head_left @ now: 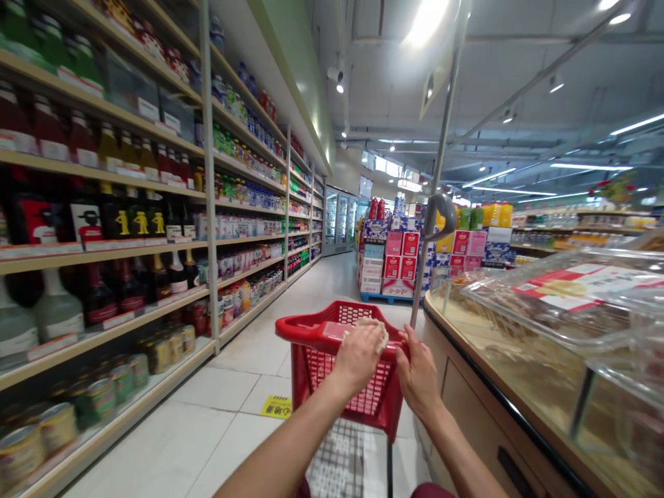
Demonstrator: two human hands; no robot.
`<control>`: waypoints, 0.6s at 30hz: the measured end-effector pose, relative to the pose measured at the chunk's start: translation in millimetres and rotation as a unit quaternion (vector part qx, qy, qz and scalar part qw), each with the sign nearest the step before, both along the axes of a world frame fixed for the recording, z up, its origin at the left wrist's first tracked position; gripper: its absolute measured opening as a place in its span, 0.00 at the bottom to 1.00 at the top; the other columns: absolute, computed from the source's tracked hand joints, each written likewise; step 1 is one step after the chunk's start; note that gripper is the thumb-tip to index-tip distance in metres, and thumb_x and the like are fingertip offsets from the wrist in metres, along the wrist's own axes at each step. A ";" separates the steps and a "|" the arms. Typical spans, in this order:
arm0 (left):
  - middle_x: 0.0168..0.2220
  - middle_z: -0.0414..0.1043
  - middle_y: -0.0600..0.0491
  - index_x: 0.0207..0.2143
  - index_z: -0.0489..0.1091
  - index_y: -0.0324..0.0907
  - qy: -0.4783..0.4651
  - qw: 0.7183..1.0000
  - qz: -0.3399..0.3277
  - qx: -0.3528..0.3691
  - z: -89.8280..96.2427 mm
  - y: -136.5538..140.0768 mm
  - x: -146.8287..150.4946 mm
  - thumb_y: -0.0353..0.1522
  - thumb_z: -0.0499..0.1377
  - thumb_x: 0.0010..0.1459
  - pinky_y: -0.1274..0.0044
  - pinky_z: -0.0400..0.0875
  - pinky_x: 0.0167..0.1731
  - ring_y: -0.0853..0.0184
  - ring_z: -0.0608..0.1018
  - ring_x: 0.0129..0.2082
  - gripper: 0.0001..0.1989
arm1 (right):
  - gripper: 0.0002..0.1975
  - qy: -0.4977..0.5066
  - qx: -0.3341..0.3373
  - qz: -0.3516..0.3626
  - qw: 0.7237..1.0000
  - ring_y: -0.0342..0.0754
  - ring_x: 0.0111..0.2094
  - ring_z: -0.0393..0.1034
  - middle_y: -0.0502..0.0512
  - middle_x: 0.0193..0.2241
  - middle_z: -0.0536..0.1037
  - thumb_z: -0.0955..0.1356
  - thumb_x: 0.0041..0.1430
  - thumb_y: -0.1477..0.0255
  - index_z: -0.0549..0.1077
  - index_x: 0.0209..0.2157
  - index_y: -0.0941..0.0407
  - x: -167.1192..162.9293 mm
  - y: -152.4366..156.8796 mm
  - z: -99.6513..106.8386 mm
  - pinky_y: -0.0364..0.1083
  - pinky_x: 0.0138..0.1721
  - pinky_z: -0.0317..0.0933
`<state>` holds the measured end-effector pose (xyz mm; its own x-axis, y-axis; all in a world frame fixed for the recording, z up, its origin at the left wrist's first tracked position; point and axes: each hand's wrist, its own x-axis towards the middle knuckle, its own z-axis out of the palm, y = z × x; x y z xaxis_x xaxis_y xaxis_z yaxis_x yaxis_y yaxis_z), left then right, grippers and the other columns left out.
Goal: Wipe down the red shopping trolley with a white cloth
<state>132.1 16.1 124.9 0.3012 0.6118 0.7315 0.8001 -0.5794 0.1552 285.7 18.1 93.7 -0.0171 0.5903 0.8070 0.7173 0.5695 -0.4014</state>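
Note:
A red plastic shopping cart basket (316, 330) stands in front of me in a shop aisle. My left hand (357, 356) rests on its near rim with a pale cloth or bag (377, 327) under the fingers. My right hand (418, 373) grips the rim just to the right of the left hand. Both forearms reach in from the bottom edge. The basket's inside is mostly hidden by my hands.
Long shelves of bottles and cans (104, 228) line the left side. A wooden counter with clear lidded bins (544, 311) runs along the right. A grey pole (433, 200) rises beside the cart. Stacked cartons (394, 259) stand ahead on a pallet. A yellow floor sticker (277, 407) lies on the white tiles.

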 end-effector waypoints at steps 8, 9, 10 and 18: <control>0.58 0.51 0.40 0.55 0.51 0.39 0.041 0.979 0.134 -0.145 4.6 -5.2 -63.9 0.41 0.58 0.42 0.57 0.47 0.54 0.54 0.54 0.58 0.37 | 0.21 -0.137 -0.047 -0.007 0.989 0.56 0.49 0.60 0.61 0.48 0.68 0.60 0.55 0.63 0.65 0.48 0.57 -59.1 -3.5 31.6 0.54 0.47 0.54; 0.57 0.53 0.41 0.54 0.54 0.39 0.054 0.977 0.147 -0.147 3.0 -6.4 -70.2 0.39 0.57 0.43 0.58 0.47 0.54 0.55 0.56 0.57 0.34 | 0.20 -0.149 -0.045 -0.012 0.988 0.57 0.49 0.60 0.61 0.47 0.69 0.62 0.54 0.63 0.66 0.47 0.56 -72.8 -4.1 32.0 0.55 0.47 0.54; 0.56 0.55 0.41 0.53 0.56 0.38 0.064 0.976 0.154 -0.143 1.2 -7.5 -73.5 0.36 0.56 0.43 0.60 0.47 0.55 0.56 0.57 0.56 0.32 | 0.20 -0.153 -0.044 -0.018 0.987 0.57 0.48 0.61 0.61 0.46 0.69 0.63 0.52 0.64 0.67 0.46 0.56 -85.4 -4.6 32.2 0.55 0.48 0.53; 0.56 0.56 0.42 0.52 0.57 0.38 0.072 0.984 0.111 -0.121 -4.6 -5.6 -71.7 0.36 0.59 0.42 0.63 0.53 0.54 0.57 0.58 0.56 0.33 | 0.13 -0.175 0.019 0.069 0.982 0.46 0.45 0.63 0.53 0.43 0.72 0.60 0.57 0.71 0.69 0.43 0.52 -55.1 -0.9 27.5 0.46 0.47 0.54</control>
